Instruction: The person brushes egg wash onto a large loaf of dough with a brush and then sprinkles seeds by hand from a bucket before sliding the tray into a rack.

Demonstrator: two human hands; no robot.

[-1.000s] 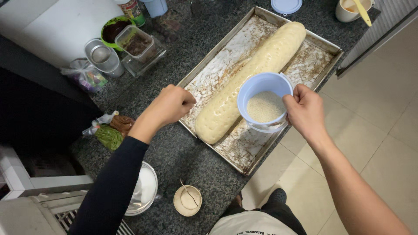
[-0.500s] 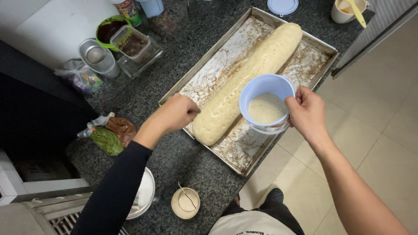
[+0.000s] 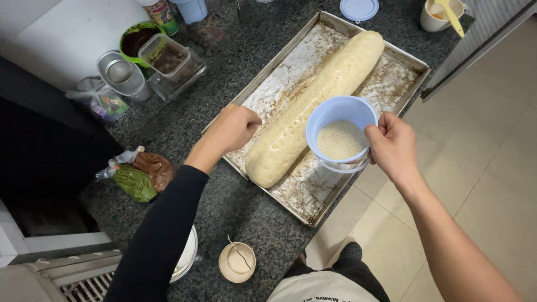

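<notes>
The right hand (image 3: 394, 146) holds a light blue cup (image 3: 341, 133) by its right side. The thumb and fingers are closed on the rim and wall, with the cup lying to the left of the fingers, its mouth facing up. The cup contains pale fine grains, likely sesame seeds (image 3: 339, 140), covering the bottom. The cup is raised above the near right part of the tray (image 3: 313, 196), just beside the lower half of the dough (image 3: 313, 106).

The left hand (image 3: 234, 127) is curled into a loose fist, fingers narrow and drawn together. Whether anything is pinched inside cannot be told. The fist is at the left edge of the tray, just beside the near end of the dough and apart from the cup.

The dough is a long pale roll, dimpled on top, lying diagonally across the floured metal tray from near left to far right. The tray rests on a dark speckled counter (image 3: 168, 123).

On the counter to the left stand a clear box (image 3: 168, 59), a green bowl (image 3: 137, 39) and a metal cup (image 3: 123, 75). A green and a brown packet (image 3: 142, 176) lie near the left forearm. A small round dish (image 3: 237, 262) sits at the near counter edge.
</notes>
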